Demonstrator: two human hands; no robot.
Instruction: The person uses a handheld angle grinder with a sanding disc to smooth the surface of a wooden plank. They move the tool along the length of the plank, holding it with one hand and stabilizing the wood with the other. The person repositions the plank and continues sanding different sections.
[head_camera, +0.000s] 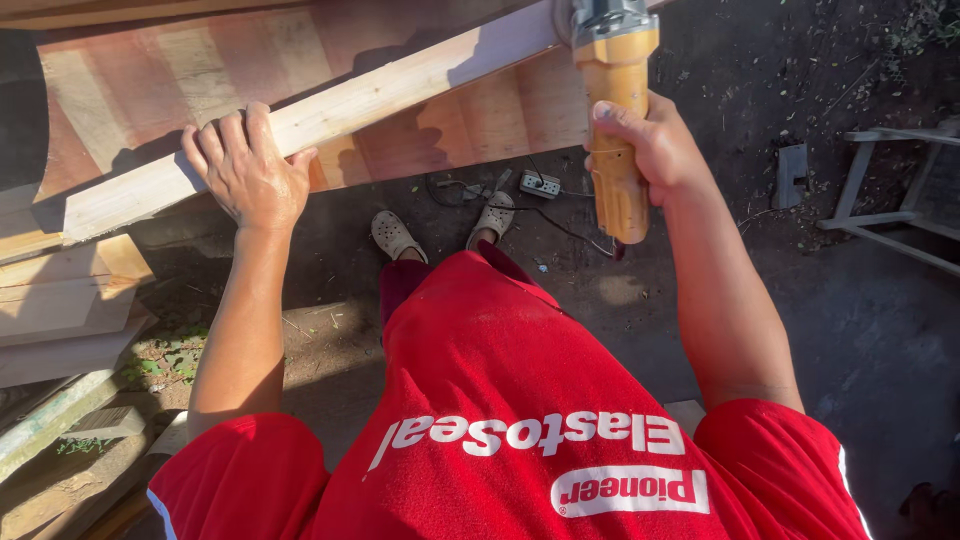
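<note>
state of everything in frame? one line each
left hand: pressed flat on the wooden plank, not gripping
right hand: closed around the yellow power tool
yellow power tool: held upright, head at plank edge
wooden plank: slanted, resting on boards
power strip: on the ground, cord attached

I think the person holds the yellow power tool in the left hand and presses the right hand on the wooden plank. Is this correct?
The hands are swapped. The head view shows the right hand holding the yellow power tool, and the left hand pressing on the wooden plank.
</note>
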